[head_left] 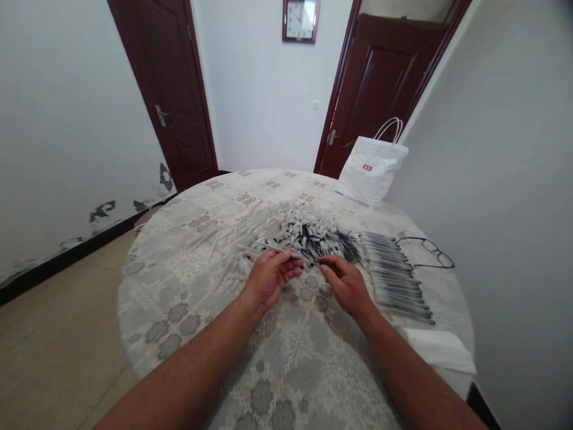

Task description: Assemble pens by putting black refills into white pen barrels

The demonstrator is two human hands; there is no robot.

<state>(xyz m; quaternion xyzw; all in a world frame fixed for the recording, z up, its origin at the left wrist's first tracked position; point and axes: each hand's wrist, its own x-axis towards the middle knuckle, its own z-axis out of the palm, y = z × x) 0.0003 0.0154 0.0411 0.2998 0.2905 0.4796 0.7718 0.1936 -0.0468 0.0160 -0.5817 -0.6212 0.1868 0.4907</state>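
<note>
Logging from my remote seat, near to far. 2 bare forearms [192, 364] come in over the tabletop [286, 370]; a white folded sheet [441, 351] lies by its near right edge. I see the left hand [271, 276] left of the middle, thumb and fingers pinched on 1 whitish barrel [277, 246]. Its long axis runs across, left end farther off, right end slanting toward the right hand [344, 279]. Key relation, as I judge it: that right end points at the right fingertips, small gap between; the left hand is nearer, being on it. Right thumb and forefinger are together, seemingly clamped on a small dark piece [317, 262]; I can't tell which part.

Just beyond the hands: a heap of loose whitish barrels [255, 227] toward the left edge, white caps [313, 220] mixed with black pieces [308, 239], then thin dark rods [350, 246] at the heap's right side. Toward the right edge I have a row of pens [396, 275], side by side, and glasses [432, 254] just beside it. Only container: a white bag [373, 170] upright at the far right edge; I can't see inside. Behind: 2 brown doors [165, 77] and a wall clock [301, 22]
</note>
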